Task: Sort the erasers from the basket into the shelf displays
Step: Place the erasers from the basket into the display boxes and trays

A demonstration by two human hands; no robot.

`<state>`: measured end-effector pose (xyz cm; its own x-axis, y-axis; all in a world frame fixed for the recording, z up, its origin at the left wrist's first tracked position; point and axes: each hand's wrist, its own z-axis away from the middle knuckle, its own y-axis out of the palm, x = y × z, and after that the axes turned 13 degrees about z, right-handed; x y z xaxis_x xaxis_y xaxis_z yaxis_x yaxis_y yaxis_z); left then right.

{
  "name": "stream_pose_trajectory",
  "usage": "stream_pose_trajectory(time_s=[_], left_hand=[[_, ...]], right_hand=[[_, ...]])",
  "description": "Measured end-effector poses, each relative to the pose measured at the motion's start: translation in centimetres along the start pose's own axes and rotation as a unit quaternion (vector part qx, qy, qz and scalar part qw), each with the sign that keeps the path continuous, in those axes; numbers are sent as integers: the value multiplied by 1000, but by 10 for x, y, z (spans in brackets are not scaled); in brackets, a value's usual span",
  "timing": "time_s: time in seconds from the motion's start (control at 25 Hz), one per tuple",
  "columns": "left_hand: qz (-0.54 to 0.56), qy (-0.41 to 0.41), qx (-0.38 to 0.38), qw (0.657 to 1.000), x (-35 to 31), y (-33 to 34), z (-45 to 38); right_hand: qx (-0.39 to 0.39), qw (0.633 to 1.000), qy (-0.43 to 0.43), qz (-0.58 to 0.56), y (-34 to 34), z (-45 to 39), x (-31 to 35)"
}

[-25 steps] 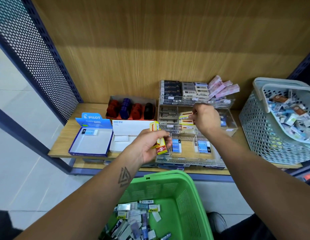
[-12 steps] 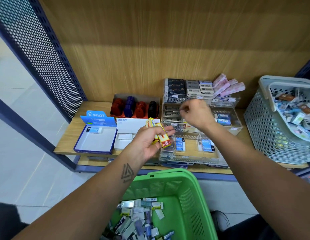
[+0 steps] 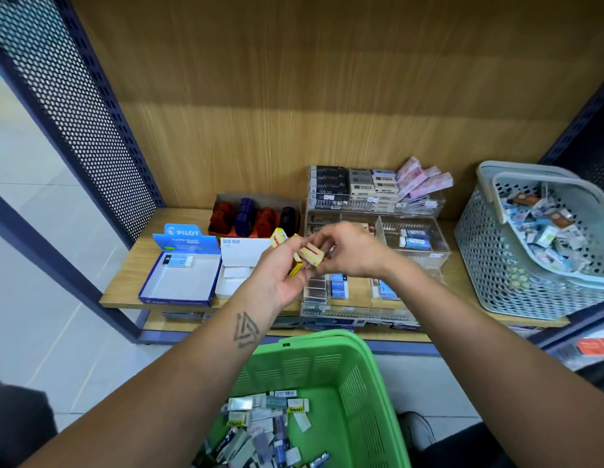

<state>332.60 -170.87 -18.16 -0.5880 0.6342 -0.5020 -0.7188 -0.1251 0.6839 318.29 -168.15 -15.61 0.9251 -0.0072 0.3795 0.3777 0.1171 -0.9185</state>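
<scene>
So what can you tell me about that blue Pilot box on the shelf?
The Pilot box is an open display carton that looks like cardboard, blue outside and white inside. Its lid flap stands upright at the back, printed PILOT in white. It sits flat near the left end of the wooden shelf, beside a white box. One eraser in a light blue sleeve lies in its back corner. Neither hand touches it.

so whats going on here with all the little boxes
A person is sorting erasers from a green basket into clear shelf displays. The left hand holds a few yellow and red erasers, and the right hand is pinching one yellow eraser out of that bunch, in front of the displays. The green basket below holds many more loose erasers. A grey basket of erasers sits on the shelf to the right, and an open blue Pilot box to the left.
</scene>
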Motion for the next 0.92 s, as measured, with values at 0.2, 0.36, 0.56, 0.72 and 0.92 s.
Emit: stream_pose_trajectory(time_s=[0.2, 0.36, 0.56, 0.72, 0.92], left_hand=[[-66, -34, 24, 997, 3, 4, -1], [-163, -33, -3, 986, 10, 1, -3], [-150, -66, 4, 986, 7, 4, -2], [-124, -89, 14, 988, 5, 0, -2], [-127, -5, 7, 992, 3, -2, -1]], right_hand=[[-161, 952, 150, 215, -28, -13, -67], [-104, 925, 178, 318, -14, -21, -86], [-97, 929, 152, 322, 2, -38, -93], [-111, 926, 170, 318, 11, -40, -93], [-118, 981, 127, 86, -2, -34, -60]])
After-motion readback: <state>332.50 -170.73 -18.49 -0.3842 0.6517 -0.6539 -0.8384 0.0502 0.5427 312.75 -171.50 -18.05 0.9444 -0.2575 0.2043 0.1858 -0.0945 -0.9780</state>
